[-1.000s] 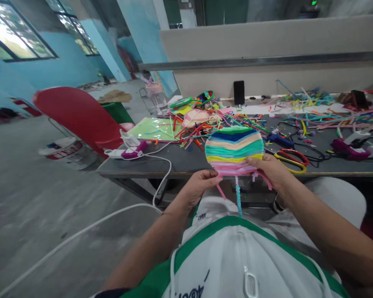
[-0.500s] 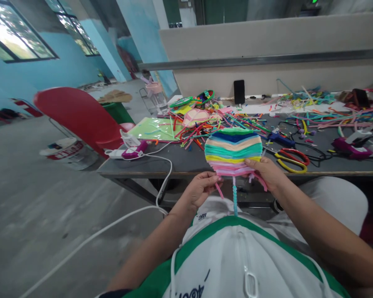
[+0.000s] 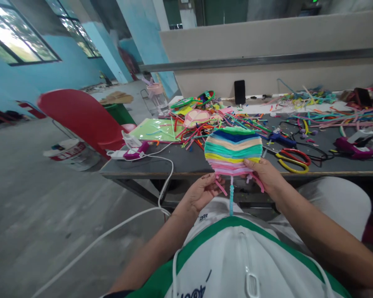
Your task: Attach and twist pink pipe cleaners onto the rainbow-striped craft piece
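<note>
A striped pipe-cleaner panel [image 3: 233, 145] is held up in front of me at the table's front edge, with bands of green, blue, peach, teal, yellow and pink. My right hand [image 3: 269, 176] grips its lower right side, thumb on the front and fingers hidden behind. At the lower left corner, my left hand [image 3: 205, 189] pinches near a loose pink pipe-cleaner end [image 3: 221, 187], its other fingers loosely curled. Another pink end [image 3: 257, 182] dangles beneath the right side. A twisted turquoise stem [image 3: 231, 200] hangs from the bottom middle toward my lap.
On the grey table [image 3: 186, 164], scissors [image 3: 294, 160] with red and yellow handles lie right of the panel. Behind are loose pipe cleaners [image 3: 202, 130], a blue tool [image 3: 282, 138] and an upright phone [image 3: 239, 92]. A white cable [image 3: 171, 176] hangs over the front edge. A red chair [image 3: 77, 118] stands left.
My left fingers have shifted slightly and loosened around the pink end, which now slants more to the right. The turquoise stem has swung a little left. The right hand keeps its grip.
</note>
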`<state>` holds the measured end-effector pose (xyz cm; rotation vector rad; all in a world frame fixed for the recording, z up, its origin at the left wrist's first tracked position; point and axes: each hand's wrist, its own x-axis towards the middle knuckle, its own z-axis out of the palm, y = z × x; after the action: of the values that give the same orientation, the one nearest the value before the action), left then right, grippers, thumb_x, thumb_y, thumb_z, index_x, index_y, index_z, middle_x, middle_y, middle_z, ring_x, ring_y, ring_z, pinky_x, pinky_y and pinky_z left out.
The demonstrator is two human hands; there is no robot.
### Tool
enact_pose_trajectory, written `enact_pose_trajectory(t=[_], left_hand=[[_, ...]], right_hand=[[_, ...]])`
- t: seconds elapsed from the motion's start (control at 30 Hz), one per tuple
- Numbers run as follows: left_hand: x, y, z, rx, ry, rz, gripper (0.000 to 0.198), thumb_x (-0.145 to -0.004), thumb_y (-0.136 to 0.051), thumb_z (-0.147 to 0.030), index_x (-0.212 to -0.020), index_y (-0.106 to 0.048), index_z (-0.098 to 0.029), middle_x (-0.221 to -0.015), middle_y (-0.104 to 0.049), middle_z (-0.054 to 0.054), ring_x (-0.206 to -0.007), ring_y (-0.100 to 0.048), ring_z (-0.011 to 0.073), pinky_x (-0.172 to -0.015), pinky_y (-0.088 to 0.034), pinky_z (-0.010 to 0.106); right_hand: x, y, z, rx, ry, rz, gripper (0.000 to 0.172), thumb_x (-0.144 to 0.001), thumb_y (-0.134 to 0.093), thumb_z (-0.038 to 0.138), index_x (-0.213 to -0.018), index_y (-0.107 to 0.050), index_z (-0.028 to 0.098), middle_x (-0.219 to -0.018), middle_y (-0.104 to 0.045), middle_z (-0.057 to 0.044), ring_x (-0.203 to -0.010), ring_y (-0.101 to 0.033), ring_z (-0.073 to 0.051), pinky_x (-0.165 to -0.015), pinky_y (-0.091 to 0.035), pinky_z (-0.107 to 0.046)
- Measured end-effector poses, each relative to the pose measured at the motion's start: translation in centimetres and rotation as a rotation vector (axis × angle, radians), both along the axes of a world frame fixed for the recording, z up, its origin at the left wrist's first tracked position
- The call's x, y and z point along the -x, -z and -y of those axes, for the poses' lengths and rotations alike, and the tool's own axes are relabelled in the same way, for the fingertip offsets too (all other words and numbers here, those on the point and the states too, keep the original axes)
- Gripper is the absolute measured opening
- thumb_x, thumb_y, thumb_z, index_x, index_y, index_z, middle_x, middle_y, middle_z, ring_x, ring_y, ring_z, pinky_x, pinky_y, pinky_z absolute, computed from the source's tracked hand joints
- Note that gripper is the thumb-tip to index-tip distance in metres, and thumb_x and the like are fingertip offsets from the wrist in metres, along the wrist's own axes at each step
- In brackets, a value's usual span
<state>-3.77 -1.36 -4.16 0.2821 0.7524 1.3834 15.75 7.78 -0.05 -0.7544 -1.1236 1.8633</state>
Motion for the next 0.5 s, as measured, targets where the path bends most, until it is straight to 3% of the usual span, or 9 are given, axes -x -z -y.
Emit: enact_pose_trajectory(t=[0.3,0.5], left_hand=[[-0.30,0.24,-0.04,-0.106,-0.050,0.092,0.009,-0.072,-0.066,-0.005,-0.079,-0.066,-0.010,-0.075,-0.066,0.006,-0.080,-0.065,0.0185,-0.083,-0.052,0.036],[-0.83,0.06,0.10,-0.167,-0.046,0.097,0.007,-0.071,-0.068,-0.007,-0.078,-0.067,-0.010,-0.075,-0.065,0.005,-0.079,-0.064,0.0168,-0.081,-0.051,0.032]], right_hand=[[0.78,0.75,0.30,-0.025,-0.013,-0.027,0.032,-0.065,-0.079,0.035,-0.091,-0.069,0.019,-0.088,-0.072,-0.004,-0.062,-0.065,-0.016,-0.051,-0.055,-0.025],[0.96,0.82,0.50,-0.008,-0.014,-0.022,0.035,-0.064,-0.079,0.038,-0.091,-0.068,0.019,-0.082,-0.072,-0.003,-0.057,-0.063,-0.014,-0.047,-0.053,-0.024]])
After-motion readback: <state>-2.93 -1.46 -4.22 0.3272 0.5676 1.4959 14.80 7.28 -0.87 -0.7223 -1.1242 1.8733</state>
